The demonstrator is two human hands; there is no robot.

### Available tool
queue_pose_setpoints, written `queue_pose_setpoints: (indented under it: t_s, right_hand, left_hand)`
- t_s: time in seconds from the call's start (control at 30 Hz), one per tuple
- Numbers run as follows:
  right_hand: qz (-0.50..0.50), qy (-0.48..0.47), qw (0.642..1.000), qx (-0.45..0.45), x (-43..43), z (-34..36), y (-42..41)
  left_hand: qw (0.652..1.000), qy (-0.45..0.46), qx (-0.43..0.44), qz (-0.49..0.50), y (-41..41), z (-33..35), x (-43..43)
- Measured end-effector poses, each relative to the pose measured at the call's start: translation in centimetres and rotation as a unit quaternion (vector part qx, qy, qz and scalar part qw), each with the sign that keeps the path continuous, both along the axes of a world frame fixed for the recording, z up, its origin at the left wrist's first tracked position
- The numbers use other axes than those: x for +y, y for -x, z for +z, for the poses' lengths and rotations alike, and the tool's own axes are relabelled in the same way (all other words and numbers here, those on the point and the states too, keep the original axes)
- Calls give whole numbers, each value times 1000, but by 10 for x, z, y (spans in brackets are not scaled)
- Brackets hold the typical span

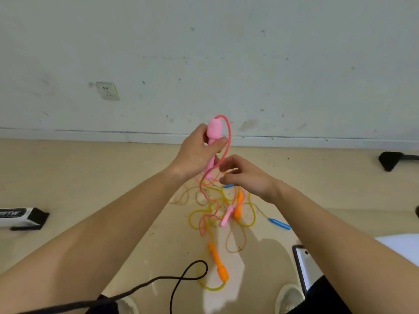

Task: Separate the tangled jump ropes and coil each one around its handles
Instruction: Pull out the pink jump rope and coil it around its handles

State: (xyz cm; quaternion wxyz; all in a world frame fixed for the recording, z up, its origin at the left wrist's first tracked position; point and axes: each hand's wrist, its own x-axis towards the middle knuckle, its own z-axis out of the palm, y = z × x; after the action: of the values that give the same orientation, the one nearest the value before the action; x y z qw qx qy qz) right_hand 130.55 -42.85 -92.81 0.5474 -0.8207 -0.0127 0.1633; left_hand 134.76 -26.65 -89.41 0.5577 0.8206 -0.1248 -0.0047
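Note:
My left hand point(199, 150) grips a pink jump-rope handle point(213, 132) upright above the floor. Its pink cord point(227, 137) arcs off the handle's top and drops past my right hand point(247, 175) into the tangle. My right hand's fingers are curled beside that cord; whether they pinch it is hidden. On the floor lie the second pink handle point(226, 215), an orange handle point(238, 207) in the tangle, another orange handle point(218, 264) nearer me with yellow cord point(212, 287), and two blue handles point(278, 223) point(227, 185).
A black cable point(181, 277) loops across the floor near my feet. A phone point(302, 266) lies at the right, a black-and-white box point(20, 217) at the left. A dark object point(390, 159) sits by the wall at the far right. A wall socket point(107, 90) is behind.

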Motion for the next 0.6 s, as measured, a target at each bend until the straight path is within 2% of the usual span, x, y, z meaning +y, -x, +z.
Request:
queue_pose_setpoints:
  t_s: [0.13,0.27,0.33,0.47,0.53,0.6]
  right_hand:
    - [48,-39,998,33,11,9,13]
    - [44,0,999,9,21,0,18]
    - [23,2,999,22,22,-6,19]
    - [-85,-22,996,14,4,-20,13]
    - [-69,89,994,3,-13,-32,5]
    - [-23,252,967,5,-28,-49,-4]
  left_hand:
    - [991,-115,-61,-25,12,3,9]
    - [973,-222,-56,3,16,-6,13]
    - [967,-247,-37,42,10,-9,23]
    - [971,-214,21,106,-2,-29,57]
    - [977,-147,71,137,-7,-39,70]
    - [979,-60,119,156,-12,-42,77]
